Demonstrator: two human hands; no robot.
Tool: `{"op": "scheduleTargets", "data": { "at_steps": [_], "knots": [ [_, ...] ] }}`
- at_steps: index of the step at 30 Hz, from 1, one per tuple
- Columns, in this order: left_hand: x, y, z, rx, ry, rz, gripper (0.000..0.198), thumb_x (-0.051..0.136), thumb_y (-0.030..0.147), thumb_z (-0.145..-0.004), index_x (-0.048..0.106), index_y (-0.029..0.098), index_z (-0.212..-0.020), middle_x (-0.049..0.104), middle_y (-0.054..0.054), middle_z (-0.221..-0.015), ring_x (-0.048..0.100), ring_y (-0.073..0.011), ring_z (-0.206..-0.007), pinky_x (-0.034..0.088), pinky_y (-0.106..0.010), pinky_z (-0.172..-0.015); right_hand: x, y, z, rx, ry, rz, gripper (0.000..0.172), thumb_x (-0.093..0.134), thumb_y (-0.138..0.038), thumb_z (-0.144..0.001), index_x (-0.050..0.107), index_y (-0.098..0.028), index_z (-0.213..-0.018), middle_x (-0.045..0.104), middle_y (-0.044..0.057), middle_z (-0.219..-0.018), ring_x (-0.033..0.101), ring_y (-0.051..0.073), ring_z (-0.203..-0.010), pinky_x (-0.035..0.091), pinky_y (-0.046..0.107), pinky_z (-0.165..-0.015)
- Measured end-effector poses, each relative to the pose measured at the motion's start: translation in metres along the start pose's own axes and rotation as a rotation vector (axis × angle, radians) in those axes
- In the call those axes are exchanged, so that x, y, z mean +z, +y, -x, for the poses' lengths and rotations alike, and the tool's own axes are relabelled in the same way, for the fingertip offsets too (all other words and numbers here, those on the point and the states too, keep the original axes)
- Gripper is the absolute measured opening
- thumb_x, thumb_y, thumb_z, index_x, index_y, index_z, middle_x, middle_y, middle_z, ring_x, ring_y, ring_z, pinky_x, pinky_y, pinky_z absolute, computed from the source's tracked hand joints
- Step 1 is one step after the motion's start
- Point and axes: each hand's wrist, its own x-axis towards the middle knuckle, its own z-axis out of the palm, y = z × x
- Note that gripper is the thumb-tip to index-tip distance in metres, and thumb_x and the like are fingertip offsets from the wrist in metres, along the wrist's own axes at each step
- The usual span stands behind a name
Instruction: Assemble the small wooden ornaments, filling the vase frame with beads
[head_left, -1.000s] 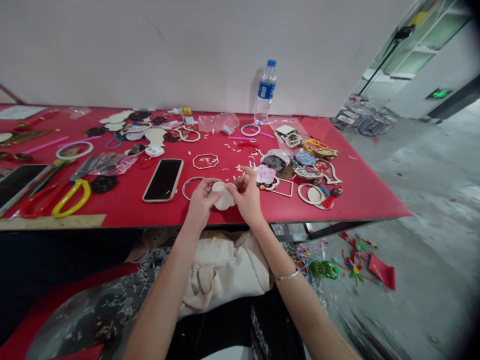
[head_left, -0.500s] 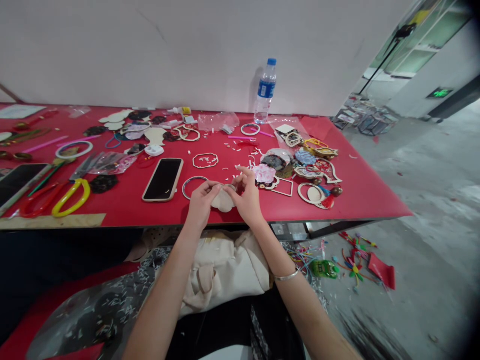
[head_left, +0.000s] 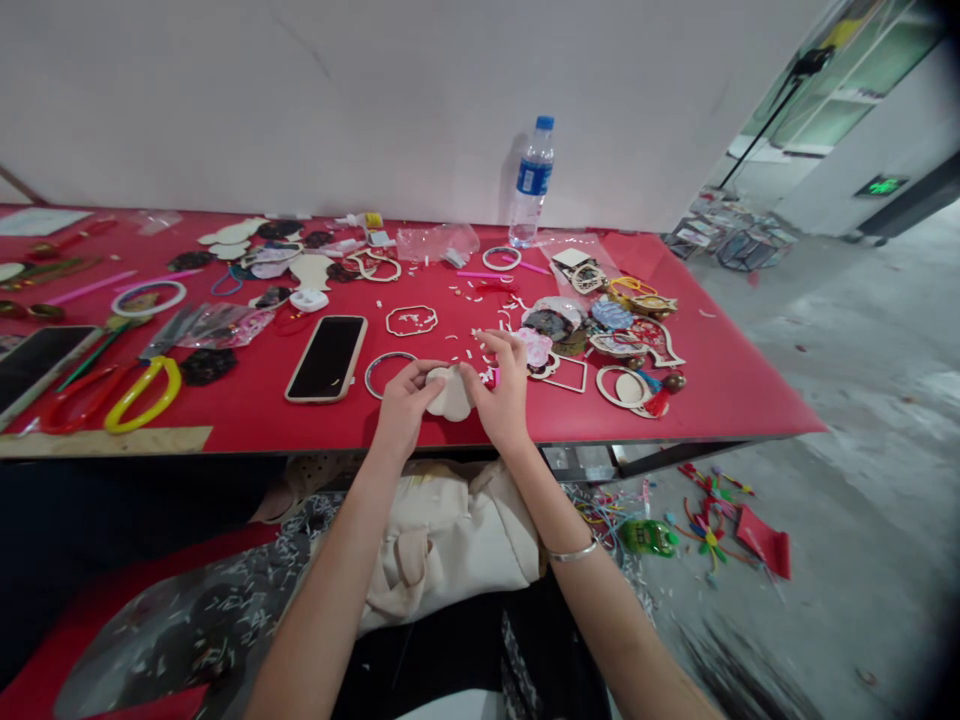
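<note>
left hand [head_left: 403, 408] and right hand [head_left: 502, 392] grip a pale wooden cutout [head_left: 451, 394], forearms [head_left: 330, 590] angled inward

Two hands [head_left: 403, 408] [head_left: 504, 392], one water bottle [head_left: 531, 185]

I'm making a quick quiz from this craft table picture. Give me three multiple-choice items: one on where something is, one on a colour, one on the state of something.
1. Where does the plastic water bottle stand?
A. On the floor
B. At the table's far edge, by the wall
C. In the person's lap

2. What colour is the tabletop?
A. Red
B. Green
C. White

3. What state is the cream scalloped cutout in?
A. Lying untouched on the table
B. Dropped on the floor
C. Held by both hands

Answers:
1. B: it stands upright just in front of the wall.
2. A: the bare surface shows red.
3. C: the left hand and right hand both grip it.
</note>
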Motion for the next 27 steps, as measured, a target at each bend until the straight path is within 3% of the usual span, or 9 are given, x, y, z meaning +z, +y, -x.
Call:
{"op": "scheduleTargets", "data": {
  "at_steps": [2, 4, 9, 14, 17, 21, 24, 27],
  "knots": [
    [0.0004, 0.0004, 0.0001, -0.008, 0.004, 0.006, 0.029, 0.076, 0.026, -0.065, 0.067, 0.017, -0.091, 0.070, -0.002, -0.081, 0.062, -0.0123, -0.068, 0.048, -0.022, -0.063, -0.0020, -0.0023, 0.0000, -0.022, 0.038, 0.012, 0.023, 0.057, -0.023, -0.086, 0.059, -0.023, -0.109, 0.051, 0.008, -0.114, 0.049, 0.019, -0.112, 0.042, 0.038, -0.099],
    [0.0012, 0.0015, 0.0002, -0.019, 0.014, 0.013, 0.030, 0.076, 0.026, -0.065, 0.067, 0.017, -0.091, 0.070, -0.001, -0.079, 0.063, -0.0123, -0.066, 0.048, -0.022, -0.061, -0.0026, -0.0033, 0.0010, -0.031, 0.034, -0.004, 0.017, 0.054, -0.022, -0.088, 0.062, -0.022, -0.103, 0.054, 0.007, -0.105, 0.053, 0.018, -0.105, 0.044, 0.035, -0.095],
    [0.0037, 0.0056, -0.0005, -0.008, 0.062, 0.077, 0.029, 0.076, 0.025, -0.063, 0.065, 0.017, -0.088, 0.069, 0.000, -0.077, 0.062, -0.0114, -0.064, 0.048, -0.022, -0.061, -0.0004, -0.0018, 0.0040, -0.045, -0.097, -0.056, 0.019, 0.045, -0.019, -0.092, 0.064, -0.020, -0.094, 0.057, 0.004, -0.089, 0.055, 0.015, -0.086, 0.047, 0.029, -0.080],
    [0.0033, 0.0052, -0.0003, 0.054, 0.044, 0.044, 0.026, 0.074, 0.023, -0.066, 0.066, 0.019, -0.090, 0.068, 0.000, -0.080, 0.063, -0.0117, -0.070, 0.048, -0.022, -0.067, 0.0018, 0.0008, 0.0047, -0.089, -0.219, -0.010, 0.023, 0.043, -0.018, -0.092, 0.065, -0.021, -0.098, 0.056, 0.006, -0.092, 0.054, 0.017, -0.090, 0.047, 0.031, -0.080],
    [0.0020, 0.0042, 0.0008, 0.060, 0.035, 0.020, 0.025, 0.074, 0.024, -0.067, 0.066, 0.019, -0.091, 0.068, 0.000, -0.080, 0.063, -0.0118, -0.070, 0.048, -0.022, -0.067, 0.0009, -0.0003, 0.0045, -0.118, -0.247, 0.003, 0.030, 0.040, -0.019, -0.093, 0.063, -0.024, -0.112, 0.055, 0.006, -0.091, 0.053, 0.017, -0.088, 0.047, 0.032, -0.081],
    [0.0019, 0.0045, 0.0028, 0.059, 0.024, -0.008, 0.026, 0.073, 0.026, -0.068, 0.066, 0.019, -0.091, 0.069, -0.002, -0.083, 0.065, -0.0137, -0.074, 0.049, -0.024, -0.069, 0.0005, -0.0011, 0.0042, -0.157, -0.294, -0.001, 0.050, 0.037, -0.020, -0.094, 0.036, -0.028, -0.143, 0.054, 0.003, -0.084, 0.051, 0.017, -0.081, 0.047, 0.033, -0.080],
    [0.0029, 0.0050, 0.0039, 0.079, 0.010, -0.023, 0.027, 0.074, 0.027, -0.068, 0.066, 0.018, -0.092, 0.070, -0.002, -0.085, 0.065, -0.0147, -0.077, 0.050, -0.025, -0.072, 0.0031, 0.0013, 0.0046, -0.135, -0.275, -0.028, 0.064, 0.041, -0.023, -0.093, 0.014, -0.026, -0.151, 0.057, 0.003, -0.086, 0.051, 0.017, -0.078, 0.047, 0.033, -0.078],
    [0.0033, 0.0046, 0.0048, 0.088, -0.003, -0.038, 0.027, 0.074, 0.028, -0.069, 0.066, 0.018, -0.092, 0.071, -0.002, -0.085, 0.065, -0.0145, -0.077, 0.050, -0.026, -0.073, 0.0061, 0.0040, 0.0060, -0.120, -0.245, -0.020, 0.071, 0.044, -0.026, -0.092, 0.004, -0.023, -0.152, 0.058, 0.003, -0.088, 0.051, 0.017, -0.077, 0.047, 0.033, -0.077]
  ]
}}
